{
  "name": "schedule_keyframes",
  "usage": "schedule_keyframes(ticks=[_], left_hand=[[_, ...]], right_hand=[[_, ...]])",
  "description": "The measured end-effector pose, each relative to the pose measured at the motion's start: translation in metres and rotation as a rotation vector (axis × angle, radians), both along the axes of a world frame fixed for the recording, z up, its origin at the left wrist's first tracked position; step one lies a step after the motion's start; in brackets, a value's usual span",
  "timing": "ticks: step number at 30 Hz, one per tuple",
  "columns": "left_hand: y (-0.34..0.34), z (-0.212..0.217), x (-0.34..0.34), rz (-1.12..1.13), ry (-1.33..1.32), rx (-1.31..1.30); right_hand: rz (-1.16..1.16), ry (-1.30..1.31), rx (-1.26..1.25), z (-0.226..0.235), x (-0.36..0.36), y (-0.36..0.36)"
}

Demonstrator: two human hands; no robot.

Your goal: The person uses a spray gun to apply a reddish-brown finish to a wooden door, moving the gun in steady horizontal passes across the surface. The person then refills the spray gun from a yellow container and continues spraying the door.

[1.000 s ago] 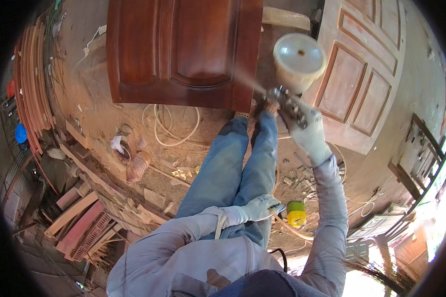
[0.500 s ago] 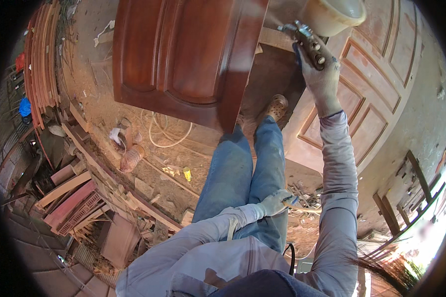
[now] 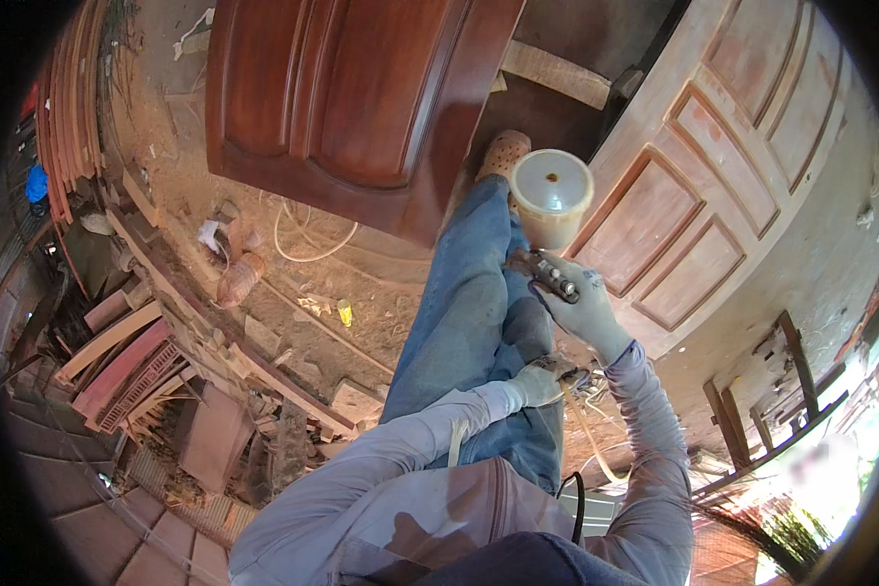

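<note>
Right hand (image 3: 578,298), centre right: fingers wrapped round spray gun (image 3: 551,276); cup (image 3: 551,207) lid-up, likely against spilling. Left hand (image 3: 537,384), lower centre: fingers curled round hose (image 3: 583,427), likely controlling slack.

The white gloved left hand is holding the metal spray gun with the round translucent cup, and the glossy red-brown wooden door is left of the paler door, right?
Not quite: the head view shows the white gloved right hand holding the metal spray gun with the round translucent cup. The glossy red-brown wooden door is indeed left of the paler door.
</note>
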State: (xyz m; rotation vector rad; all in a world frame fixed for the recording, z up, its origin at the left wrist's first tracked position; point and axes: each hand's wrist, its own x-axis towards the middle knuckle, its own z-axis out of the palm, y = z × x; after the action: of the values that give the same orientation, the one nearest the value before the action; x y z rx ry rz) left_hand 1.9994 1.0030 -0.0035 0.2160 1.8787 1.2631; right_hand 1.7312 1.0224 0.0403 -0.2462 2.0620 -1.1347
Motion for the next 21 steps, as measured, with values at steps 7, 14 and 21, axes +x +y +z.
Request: schedule_keyframes(ticks=[7,14,21], left_hand=[[-0.029,0.042,-0.125,0.149,-0.252,0.076],[-0.036,0.029,-0.169,0.228,-0.032,0.134],[-0.068,0.028,-0.228,0.308,-0.043,0.129]], right_hand=[[-0.259,0.002,0.088,-0.019,-0.118,-0.002],[-0.373,0.543,0.093,-0.006,-0.285,-0.017],[-0.277,0.665,0.032,0.000,-0.329,-0.048]])
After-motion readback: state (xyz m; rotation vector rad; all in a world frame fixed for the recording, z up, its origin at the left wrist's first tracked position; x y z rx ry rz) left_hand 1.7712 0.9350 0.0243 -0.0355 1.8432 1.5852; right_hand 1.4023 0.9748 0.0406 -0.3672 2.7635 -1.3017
